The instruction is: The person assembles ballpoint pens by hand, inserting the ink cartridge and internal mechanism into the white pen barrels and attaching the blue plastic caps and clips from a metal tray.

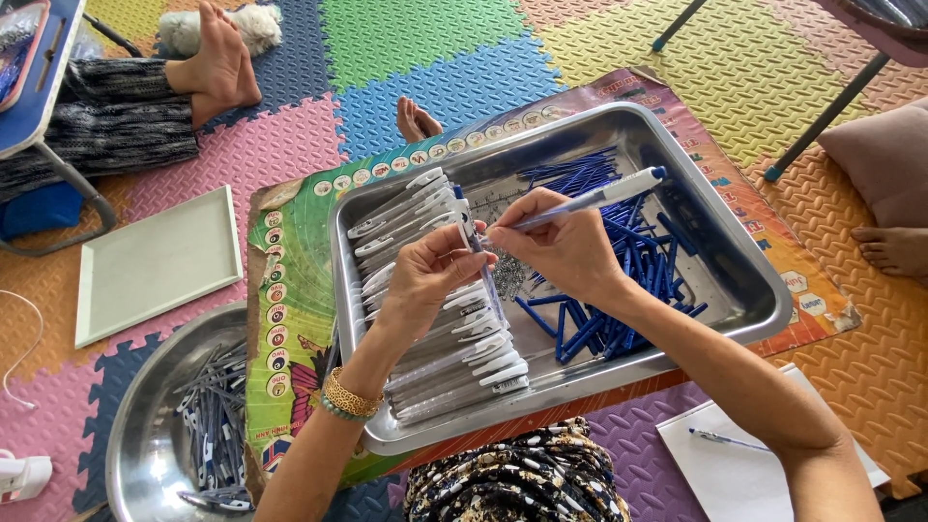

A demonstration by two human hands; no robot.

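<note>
While our left hand [432, 274] pinches a pen barrel [480, 253] upright, our right hand [568, 249] closes narrowly on a blue-tipped pen [599, 197] slanting up and away from its fingers. Both sit over the steel tray [739, 290], between white barrels [454, 338] and blue refills [619, 290]. We judge these pens light, stiff and slick; mid-barrel seems the best hold.

So the metal tray [744, 290] sits on a mat [290, 290] on the floor. Pen barrels [435, 319] fill its left side, refills [619, 261] its right, springs [507, 275] between. A round bowl [135, 425] lies to its left, a flat board [155, 266] behind that.
</note>
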